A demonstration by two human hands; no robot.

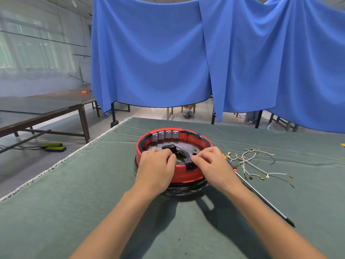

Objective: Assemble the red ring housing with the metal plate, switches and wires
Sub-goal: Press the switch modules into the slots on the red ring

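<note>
Red ring housing [186,175] sits under both hands: left hand [156,168] and right hand [212,163] curl onto its metal plate [196,149]; whether they clamp anything I cannot tell.

**Two Bare Arms**

The person has two arms with no sleeves on them. The left hand [158,163] has no glove and no ring. The right hand [211,161] is bare too. No watch or band shows on either wrist.

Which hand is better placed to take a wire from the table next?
Probably the right hand. The loose wires lie on the green cloth to the right of the red ring housing, close beside that hand. The left hand would have to cross over the housing.
</note>
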